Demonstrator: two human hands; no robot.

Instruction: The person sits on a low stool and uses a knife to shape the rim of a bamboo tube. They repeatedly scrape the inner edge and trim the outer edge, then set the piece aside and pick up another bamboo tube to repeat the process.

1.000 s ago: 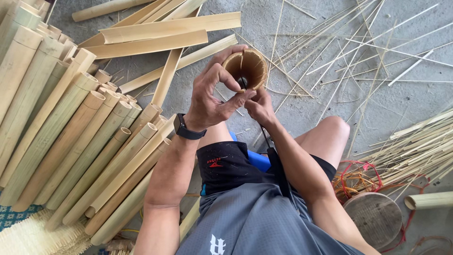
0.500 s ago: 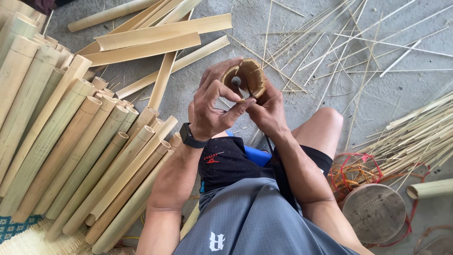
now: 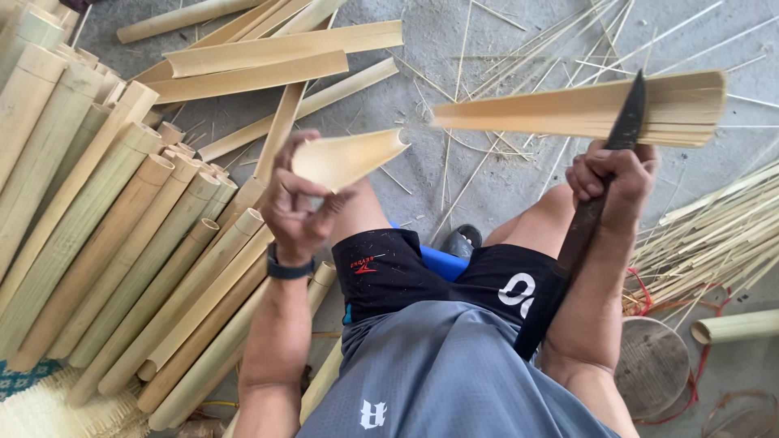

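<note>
My left hand [image 3: 296,207], with a black watch at the wrist, grips a curved half piece of split bamboo [image 3: 349,158] above my left thigh. My right hand [image 3: 613,178] is closed around the long dark handle of a knife [image 3: 629,122] whose blade points up. A second length of split bamboo [image 3: 584,109] lies level across the blade at the upper right, apparently caught on it. The two bamboo pieces are well apart. I sit with knees spread, in black shorts and a grey shirt.
A big pile of whole bamboo tubes [image 3: 122,219] lies at my left. Split halves [image 3: 268,61] rest on the concrete ahead. Thin bamboo strips [image 3: 714,235] are heaped at right, beside a round woven disc [image 3: 653,365]. A blue seat [image 3: 442,259] shows between my legs.
Earlier both hands held one bamboo tube close together with the knife at its end. Now it has come apart into two pieces, and my hands have swung apart to left and right.
</note>
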